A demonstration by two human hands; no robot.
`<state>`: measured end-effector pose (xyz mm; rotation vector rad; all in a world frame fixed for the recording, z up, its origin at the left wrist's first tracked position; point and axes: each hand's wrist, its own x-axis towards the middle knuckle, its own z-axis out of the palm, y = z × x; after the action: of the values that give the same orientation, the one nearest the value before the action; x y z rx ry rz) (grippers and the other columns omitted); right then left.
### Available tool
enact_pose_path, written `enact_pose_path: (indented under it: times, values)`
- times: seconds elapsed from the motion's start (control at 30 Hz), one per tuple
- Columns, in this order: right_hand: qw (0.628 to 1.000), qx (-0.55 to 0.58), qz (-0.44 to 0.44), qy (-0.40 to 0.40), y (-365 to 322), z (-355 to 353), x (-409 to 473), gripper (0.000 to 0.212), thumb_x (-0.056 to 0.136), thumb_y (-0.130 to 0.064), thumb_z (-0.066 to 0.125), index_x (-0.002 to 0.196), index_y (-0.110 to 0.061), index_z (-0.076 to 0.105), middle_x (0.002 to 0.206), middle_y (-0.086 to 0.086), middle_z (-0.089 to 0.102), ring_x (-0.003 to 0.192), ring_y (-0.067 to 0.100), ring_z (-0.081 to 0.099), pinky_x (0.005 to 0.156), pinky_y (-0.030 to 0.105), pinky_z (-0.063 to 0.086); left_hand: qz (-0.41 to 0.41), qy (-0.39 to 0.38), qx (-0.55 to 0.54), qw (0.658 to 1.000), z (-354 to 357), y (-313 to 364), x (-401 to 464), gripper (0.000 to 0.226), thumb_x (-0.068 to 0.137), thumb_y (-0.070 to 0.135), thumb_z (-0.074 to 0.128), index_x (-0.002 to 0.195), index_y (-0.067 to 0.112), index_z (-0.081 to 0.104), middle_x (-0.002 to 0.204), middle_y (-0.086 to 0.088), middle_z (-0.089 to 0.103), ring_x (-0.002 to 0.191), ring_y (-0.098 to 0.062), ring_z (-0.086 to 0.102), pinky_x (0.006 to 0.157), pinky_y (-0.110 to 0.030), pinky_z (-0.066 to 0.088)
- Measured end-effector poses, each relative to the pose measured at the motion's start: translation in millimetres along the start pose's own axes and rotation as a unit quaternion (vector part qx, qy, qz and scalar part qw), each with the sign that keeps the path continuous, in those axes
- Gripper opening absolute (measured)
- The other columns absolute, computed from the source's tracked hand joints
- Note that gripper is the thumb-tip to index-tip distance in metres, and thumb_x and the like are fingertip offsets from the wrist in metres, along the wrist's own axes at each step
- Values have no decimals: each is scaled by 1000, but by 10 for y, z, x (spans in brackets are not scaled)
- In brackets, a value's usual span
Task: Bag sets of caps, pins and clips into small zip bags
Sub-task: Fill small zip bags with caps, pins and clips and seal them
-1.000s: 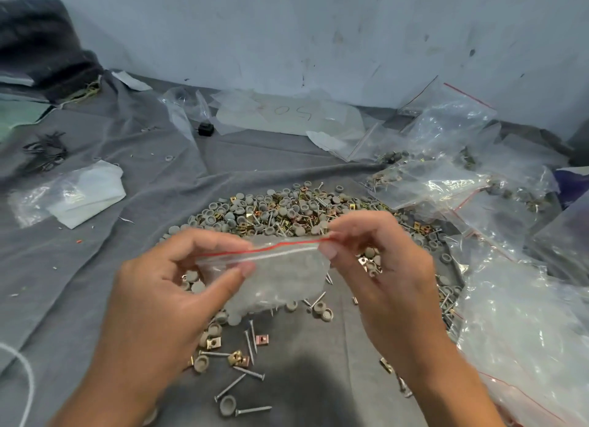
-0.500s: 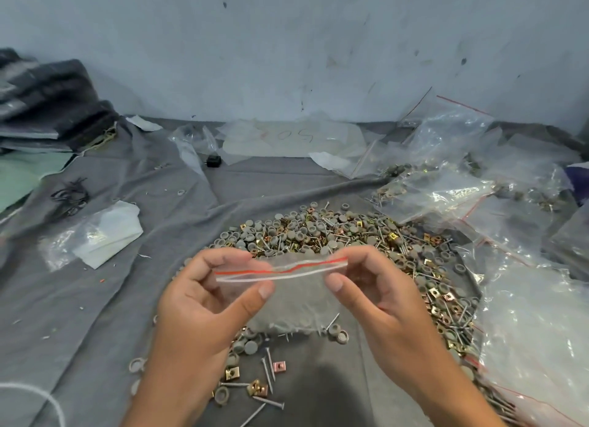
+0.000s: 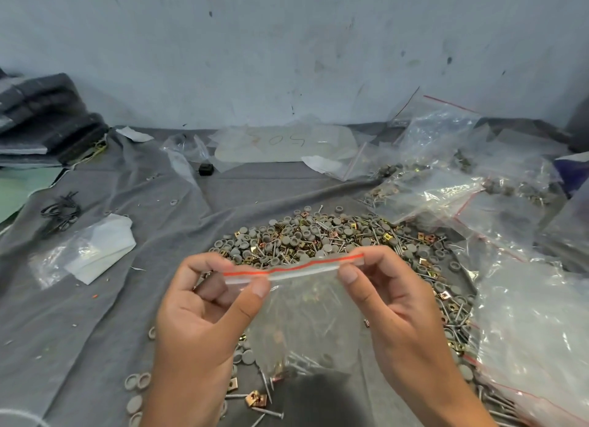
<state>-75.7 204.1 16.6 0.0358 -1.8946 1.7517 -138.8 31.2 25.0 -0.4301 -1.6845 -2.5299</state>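
A small clear zip bag [image 3: 306, 311] with a red strip along its top hangs between both hands above the grey cloth. My left hand [image 3: 204, 324] pinches the left end of the zip strip between thumb and fingers. My right hand [image 3: 395, 311] pinches the right end. Through the plastic I see pins and a few caps and clips inside the bag. Behind the bag lies a wide heap of grey caps, metal pins and gold clips [image 3: 322, 235]. Loose caps, pins and clips [image 3: 255, 398] are scattered below my hands.
Large clear bags [image 3: 526, 327] pile up on the right, some holding parts. A flat stack of small bags [image 3: 95, 251] lies at left, black rubber bands [image 3: 60, 211] beyond it. Folded dark cloth [image 3: 44, 120] sits at far left, a wall behind.
Both hands and the bag have shifted right and lower in view as the camera tilted up. The hands now pinch the two ends of the zip strip farther apart.
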Motion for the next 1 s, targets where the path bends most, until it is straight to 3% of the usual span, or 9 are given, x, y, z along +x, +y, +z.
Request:
enact_pose_path:
  times: [0.17,0.3,0.37,0.47,0.63,0.8,0.9,1.0]
  values:
    - [998,46,22,-31,-18,49,-27,11,91,-40,68,99,-33,69,95,-3,71,87,11,66,72,17,52,-34,28,8,999,35,-9,-9,32,56,30,84,83,34,66,80,-8,71,71,-20,59,64,-18,53]
    - [999,50,7,-3,-35,89,-19,6,88,-31,74,93,-33,70,95,-2,73,86,11,69,73,16,54,-31,-9,37,999,128,10,-28,54,60,9,92,103,20,62,79,-7,74,64,-13,65,59,-15,52]
    - [998,61,0,12,-45,98,-33,11,87,-28,76,94,-32,69,92,-1,72,83,11,69,71,16,54,-26,-21,58,998,152,4,-46,59,57,10,92,107,15,59,84,-9,76,70,-11,72,62,-16,54]
    - [998,66,-15,21,-50,109,-52,18,85,-28,75,99,-34,66,92,1,71,81,11,69,70,16,54,-28,-27,78,996,170,16,-63,60,54,19,93,103,18,60,83,-11,75,73,-15,73,63,-18,55]
    - [998,54,-11,10,-46,83,-38,25,84,-27,76,105,-36,65,94,0,71,84,11,69,73,16,55,-37,-39,66,996,175,29,-66,36,58,23,81,88,34,63,83,-13,75,71,-17,72,60,-19,55]
    - [999,42,12,0,-38,31,-26,42,76,-35,84,113,-40,65,100,3,73,91,16,72,79,18,56,-41,-47,78,995,147,44,-58,52,49,20,92,91,35,66,82,-13,76,69,-16,73,60,-18,55]
    - [994,104,36,-3,-75,-22,7,47,70,-35,90,110,-38,65,93,7,77,85,15,74,73,17,57,-42,-62,84,994,91,68,-41,43,60,31,91,93,39,65,80,-13,77,71,-14,73,63,-16,54]
    - [986,152,57,-25,-118,-95,43,48,67,-27,93,104,-34,63,85,12,76,74,17,74,63,18,56,-60,-62,63,994,59,71,-27,52,46,53,95,87,40,66,79,-15,76,71,-17,74,63,-19,55]
